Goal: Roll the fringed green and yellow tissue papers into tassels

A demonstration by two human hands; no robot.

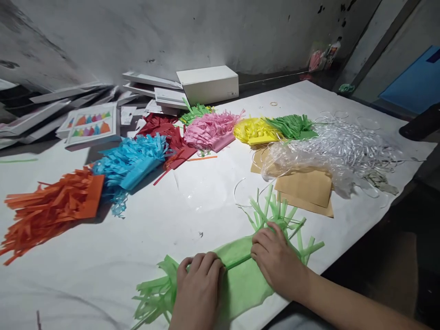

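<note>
A light green sheet of tissue paper (pixel 245 286) lies near the front edge of the table, both its ends cut into fringe strips. Across its middle runs a narrow rolled fold. My left hand (pixel 199 286) grips this fold toward the left fringe, fingers curled over it. At the other end, my right hand (pixel 277 259) is closed on the same fold, close to the right fringe. Both thumbs and the fingertips are mostly hidden.
Fringed tissue bundles in orange (pixel 68 199), blue (pixel 132 160), dark red (pixel 175 142), pink (pixel 213 130), yellow (pixel 257 129) and green (pixel 292 126) cross the table. Brown paper pieces (pixel 304 188) and white string (pixel 350 142) lie right. Behind stand a white box (pixel 209 85) and flat boxes (pixel 94 126).
</note>
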